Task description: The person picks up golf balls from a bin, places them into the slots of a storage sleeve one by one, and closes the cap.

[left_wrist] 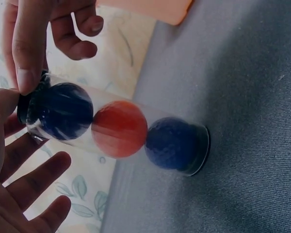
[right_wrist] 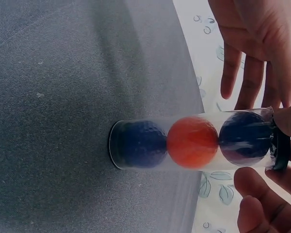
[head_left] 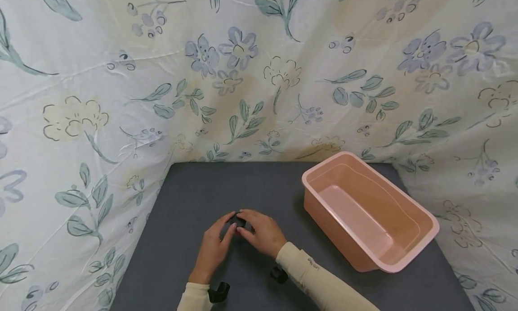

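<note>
The clear tube (right_wrist: 194, 143) stands upright on the mat (head_left: 194, 189), its cap (right_wrist: 280, 145) at twelve o'clock, pinched by the right hand (head_left: 261, 232); the left hand (head_left: 212, 248) is spread beside it.

Soft, even, diffuse lighting; shadows faint. Head view sharp, edges slightly bowed. Wrist views dimmer, near fingers blurred.

A clear plastic tube (right_wrist: 194, 143) stands upright with its dark base on the grey worktop (right_wrist: 63, 97). It holds three balls stacked in a line: a dark blue ball (right_wrist: 140, 144) at the bottom, an orange ball (right_wrist: 192, 142) in the middle and another blue ball (right_wrist: 245, 136) on top. A black cap (right_wrist: 280, 145) closes its upper end.
</note>
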Demonstrator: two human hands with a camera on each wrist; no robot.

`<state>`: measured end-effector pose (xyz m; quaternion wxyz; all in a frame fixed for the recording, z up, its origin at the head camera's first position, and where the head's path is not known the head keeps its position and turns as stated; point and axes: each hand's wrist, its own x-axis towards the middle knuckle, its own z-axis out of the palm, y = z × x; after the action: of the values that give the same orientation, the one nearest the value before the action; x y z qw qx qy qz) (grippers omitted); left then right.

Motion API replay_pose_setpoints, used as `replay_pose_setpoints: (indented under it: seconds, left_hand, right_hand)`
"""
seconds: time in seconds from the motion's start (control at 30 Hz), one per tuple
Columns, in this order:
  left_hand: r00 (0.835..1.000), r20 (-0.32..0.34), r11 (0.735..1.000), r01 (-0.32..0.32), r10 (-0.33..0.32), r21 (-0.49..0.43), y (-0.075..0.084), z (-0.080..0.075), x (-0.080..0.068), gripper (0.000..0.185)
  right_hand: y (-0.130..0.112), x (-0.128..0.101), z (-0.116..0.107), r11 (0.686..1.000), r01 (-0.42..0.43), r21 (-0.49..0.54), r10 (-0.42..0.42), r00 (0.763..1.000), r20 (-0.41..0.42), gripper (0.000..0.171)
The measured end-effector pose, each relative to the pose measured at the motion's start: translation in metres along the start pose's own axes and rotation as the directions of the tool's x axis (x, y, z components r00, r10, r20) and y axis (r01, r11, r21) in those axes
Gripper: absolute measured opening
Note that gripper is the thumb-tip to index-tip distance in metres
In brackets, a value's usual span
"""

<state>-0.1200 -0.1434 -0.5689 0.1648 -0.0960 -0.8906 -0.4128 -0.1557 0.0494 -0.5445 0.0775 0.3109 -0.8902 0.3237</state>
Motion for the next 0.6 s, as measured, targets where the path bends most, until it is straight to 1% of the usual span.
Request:
replay_pose_setpoints:
  seconds: [0.17, 0.37, 0.47, 0.6]
  left_hand:
    - [1.0, -0.014, 1.0, -0.008, 0.008, 0.005, 0.0001, -0.0014, -0.0014, 0.039]
    - [1.0, 0.0, 1.0, -0.014, 0.014, -0.021, -0.0011, -0.0005, -0.002, 0.04]
    - [1.0, 0.006, 0.999, 0.002, -0.002, -0.05, -0.0012, 0.0003, -0.0021, 0.04]
    - [0.999, 0.004, 0.996, 0.033, -0.033, -0.083, -0.0005, 0.0001, -0.0018, 0.04]
  right_hand:
    - [-0.001, -0.0008, 0.0022, 1.0, 0.01, 0.024, -0.01, 1.0, 0.001, 0.041]
    - [0.0005, -0.0032, 0.005, 0.998, 0.0, 0.066, 0.001, 1.0, -0.008, 0.041]
    - [0.0032, -0.0048, 0.0067, 0.996, -0.004, 0.092, 0.005, 1.0, -0.008, 0.042]
    - [0.0051, -0.0064, 0.0073, 0.987, -0.017, 0.158, 0.018, 1.0, -0.005, 0.042]
